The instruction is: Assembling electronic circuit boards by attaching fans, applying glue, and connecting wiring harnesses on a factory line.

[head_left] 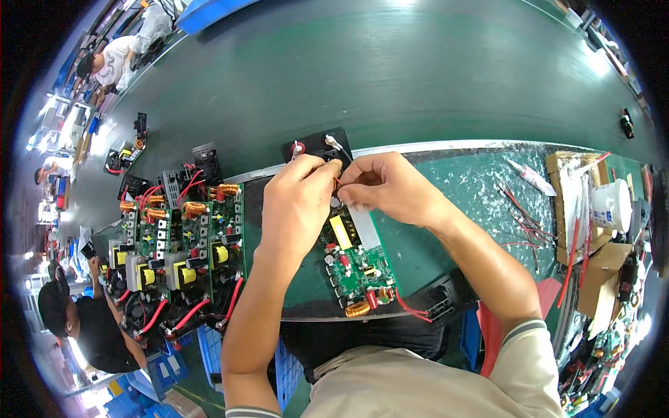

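Note:
In front of me lies a green circuit board (361,263) with a yellow-wrapped part, a copper coil and a grey metal plate. A black end panel (340,139) with a red terminal and a metal terminal stands at its far end. My left hand (296,198) is closed over the panel's near side; its fingertips hide what they grip. Just to its right, my right hand (387,189) pinches what looks like a thin red wire (339,182) between thumb and forefinger. Red leads run from the board's near end to a second black panel (440,301).
Several similar boards (178,237) with coils and red cables stand at the left. Loose red and black wires (526,226), a tube (533,177), a white tub (612,205) and a cardboard box (566,174) lie right. A conveyor belt (432,76) runs beyond; co-workers are at left.

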Demonstrator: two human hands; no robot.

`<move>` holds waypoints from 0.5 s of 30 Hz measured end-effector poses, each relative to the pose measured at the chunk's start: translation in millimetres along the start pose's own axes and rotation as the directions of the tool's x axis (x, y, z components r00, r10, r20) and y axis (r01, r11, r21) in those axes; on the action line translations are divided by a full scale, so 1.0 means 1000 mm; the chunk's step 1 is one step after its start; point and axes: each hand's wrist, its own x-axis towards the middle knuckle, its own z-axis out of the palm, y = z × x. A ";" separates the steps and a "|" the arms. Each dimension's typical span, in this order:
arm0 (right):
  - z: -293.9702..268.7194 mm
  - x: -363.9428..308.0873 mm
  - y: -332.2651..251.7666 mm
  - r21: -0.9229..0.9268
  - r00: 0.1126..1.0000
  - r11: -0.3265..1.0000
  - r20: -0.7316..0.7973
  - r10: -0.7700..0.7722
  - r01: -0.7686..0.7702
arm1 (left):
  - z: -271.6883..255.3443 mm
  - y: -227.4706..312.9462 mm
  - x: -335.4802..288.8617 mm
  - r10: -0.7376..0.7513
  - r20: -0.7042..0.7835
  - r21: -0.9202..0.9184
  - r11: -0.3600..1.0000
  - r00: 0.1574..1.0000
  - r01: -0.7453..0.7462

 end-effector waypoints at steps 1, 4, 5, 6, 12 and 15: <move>-0.002 -0.001 -0.003 -0.016 1.000 1.000 -0.026 0.008 -0.009 | -0.003 -0.003 -0.001 -0.046 0.054 -0.118 0.992 0.997 0.052; -0.014 0.001 0.002 0.002 0.991 0.998 -0.122 0.062 -0.062 | -0.009 -0.002 0.001 -0.090 0.170 -0.282 0.950 0.981 0.136; -0.014 0.001 0.005 0.072 0.993 0.997 -0.114 0.034 -0.026 | -0.007 -0.003 0.002 -0.132 0.206 -0.308 0.932 0.970 0.193; -0.014 0.002 0.008 0.074 0.993 0.997 -0.115 0.032 -0.023 | -0.007 -0.004 0.004 -0.174 0.240 -0.326 0.912 0.955 0.248; -0.025 0.009 0.031 -0.063 0.943 0.996 -0.332 0.034 -0.058 | 0.001 0.003 0.012 -0.162 0.171 0.007 0.987 0.972 0.164; -0.014 0.018 0.038 0.151 0.992 0.988 -0.129 0.001 0.019 | 0.007 0.004 0.014 -0.050 0.154 0.207 0.978 0.987 0.017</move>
